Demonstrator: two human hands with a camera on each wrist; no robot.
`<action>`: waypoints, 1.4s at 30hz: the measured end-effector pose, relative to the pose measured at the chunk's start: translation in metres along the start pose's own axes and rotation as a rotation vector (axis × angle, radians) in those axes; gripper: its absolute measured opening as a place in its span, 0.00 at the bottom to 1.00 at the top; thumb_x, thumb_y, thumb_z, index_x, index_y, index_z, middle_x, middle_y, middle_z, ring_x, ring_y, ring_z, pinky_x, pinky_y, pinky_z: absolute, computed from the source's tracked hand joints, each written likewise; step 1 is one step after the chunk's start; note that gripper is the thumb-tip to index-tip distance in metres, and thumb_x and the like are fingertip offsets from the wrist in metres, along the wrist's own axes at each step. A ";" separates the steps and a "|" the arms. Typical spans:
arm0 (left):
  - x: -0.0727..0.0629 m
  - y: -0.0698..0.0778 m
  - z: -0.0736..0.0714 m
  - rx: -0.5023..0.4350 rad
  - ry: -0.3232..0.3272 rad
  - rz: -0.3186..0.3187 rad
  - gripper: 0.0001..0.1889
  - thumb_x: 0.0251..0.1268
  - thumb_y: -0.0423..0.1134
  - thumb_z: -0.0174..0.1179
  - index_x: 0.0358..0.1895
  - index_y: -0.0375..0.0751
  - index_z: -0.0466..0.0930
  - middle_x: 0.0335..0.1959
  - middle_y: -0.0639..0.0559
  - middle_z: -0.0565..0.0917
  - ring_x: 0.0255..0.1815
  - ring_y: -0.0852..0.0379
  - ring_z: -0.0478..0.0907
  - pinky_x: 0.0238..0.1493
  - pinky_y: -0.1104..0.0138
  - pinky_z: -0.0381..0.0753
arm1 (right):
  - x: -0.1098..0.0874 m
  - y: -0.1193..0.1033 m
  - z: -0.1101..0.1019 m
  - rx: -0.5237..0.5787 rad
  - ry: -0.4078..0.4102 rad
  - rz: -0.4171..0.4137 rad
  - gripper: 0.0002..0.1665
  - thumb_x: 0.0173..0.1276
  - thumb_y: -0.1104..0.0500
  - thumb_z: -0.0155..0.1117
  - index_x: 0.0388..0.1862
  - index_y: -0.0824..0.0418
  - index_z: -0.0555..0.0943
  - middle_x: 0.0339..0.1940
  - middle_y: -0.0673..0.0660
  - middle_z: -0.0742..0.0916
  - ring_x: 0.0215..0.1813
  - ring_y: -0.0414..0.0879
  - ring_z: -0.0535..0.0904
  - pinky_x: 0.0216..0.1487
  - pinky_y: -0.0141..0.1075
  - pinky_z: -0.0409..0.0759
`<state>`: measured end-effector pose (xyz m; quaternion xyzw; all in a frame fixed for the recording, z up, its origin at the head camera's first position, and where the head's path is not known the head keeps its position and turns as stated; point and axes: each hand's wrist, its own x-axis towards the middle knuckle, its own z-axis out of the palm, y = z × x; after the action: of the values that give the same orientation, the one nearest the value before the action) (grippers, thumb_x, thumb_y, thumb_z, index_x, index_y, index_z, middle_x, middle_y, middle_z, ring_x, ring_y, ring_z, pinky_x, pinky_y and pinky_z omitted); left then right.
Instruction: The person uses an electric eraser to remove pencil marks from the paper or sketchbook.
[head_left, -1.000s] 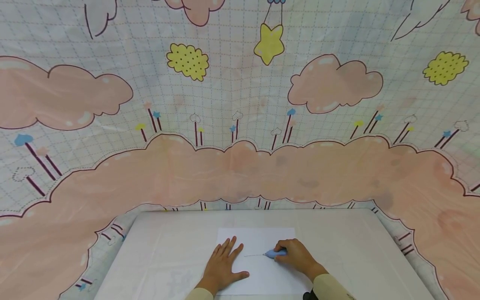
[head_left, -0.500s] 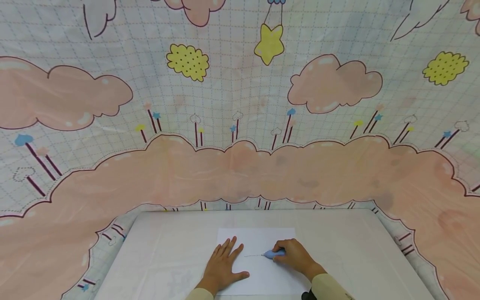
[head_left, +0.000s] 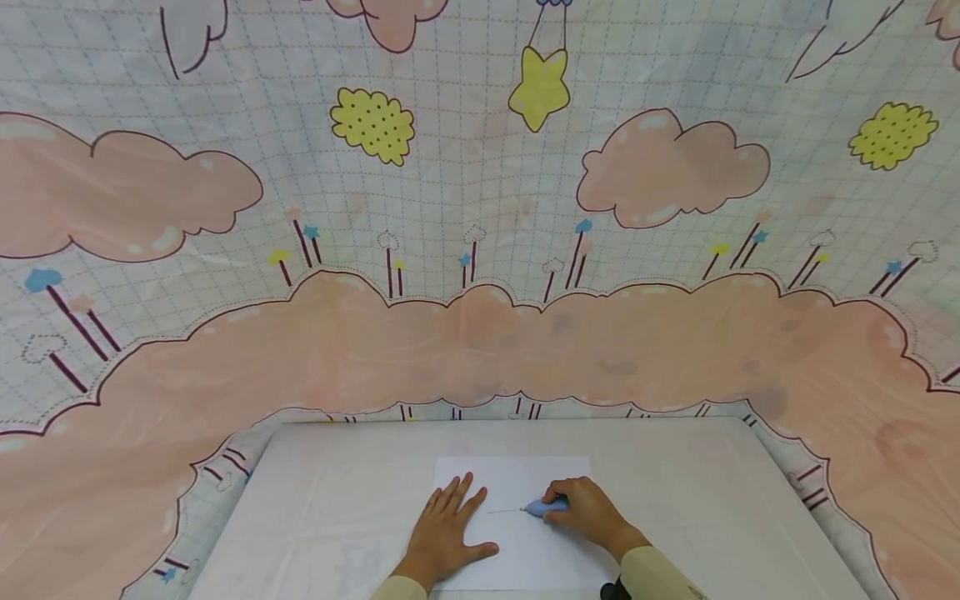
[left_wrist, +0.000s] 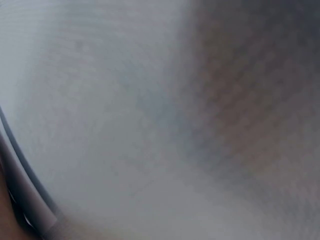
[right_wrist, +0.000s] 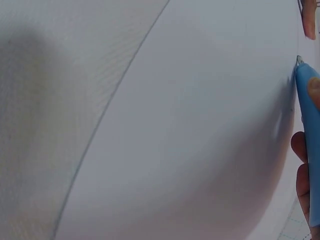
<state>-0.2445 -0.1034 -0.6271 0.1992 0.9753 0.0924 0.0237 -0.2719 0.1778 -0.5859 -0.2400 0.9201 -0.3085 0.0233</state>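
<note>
A white sheet of paper [head_left: 525, 471] lies on the table, with a thin dark line [head_left: 504, 511] drawn across it. My left hand [head_left: 442, 533] rests flat on the paper's left side, fingers spread and thumb pointing right. My right hand [head_left: 588, 510] pinches a thick blue pen [head_left: 547, 507], its tip at the line's right end. In the right wrist view, the blue pen [right_wrist: 311, 150] has a small pale tip, and my right hand's fingers [right_wrist: 302, 182] curl round its body. A fingertip of the left hand shows at the top right there. The left wrist view is mostly blurred.
The table [head_left: 337, 475] has a white cover. Behind and around it hangs a printed cloth [head_left: 480, 350] with peach clouds and stars. A small dark object [head_left: 615, 591] sits by the right sleeve [head_left: 656, 573].
My right hand and the blue pen have shifted slightly left along the line. The left hand has stayed in place on the paper. The head view has shifted very slightly.
</note>
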 end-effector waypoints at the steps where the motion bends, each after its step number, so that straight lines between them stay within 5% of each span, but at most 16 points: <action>1: 0.000 0.000 0.000 -0.001 0.002 0.001 0.49 0.53 0.83 0.39 0.77 0.61 0.58 0.81 0.52 0.50 0.80 0.47 0.50 0.77 0.49 0.52 | 0.000 0.000 0.000 -0.003 0.000 0.000 0.09 0.55 0.57 0.77 0.34 0.52 0.86 0.39 0.47 0.90 0.44 0.43 0.85 0.48 0.40 0.84; 42: -0.004 0.004 0.001 -0.012 0.024 -0.002 0.49 0.53 0.83 0.42 0.76 0.60 0.60 0.81 0.51 0.52 0.80 0.47 0.52 0.77 0.49 0.54 | 0.001 -0.001 0.004 -0.014 -0.014 -0.003 0.09 0.55 0.56 0.78 0.34 0.54 0.87 0.39 0.49 0.90 0.44 0.44 0.85 0.48 0.40 0.85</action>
<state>-0.2393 -0.1014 -0.6272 0.1969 0.9751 0.1007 0.0130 -0.2713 0.1742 -0.5882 -0.2437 0.9217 -0.3004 0.0274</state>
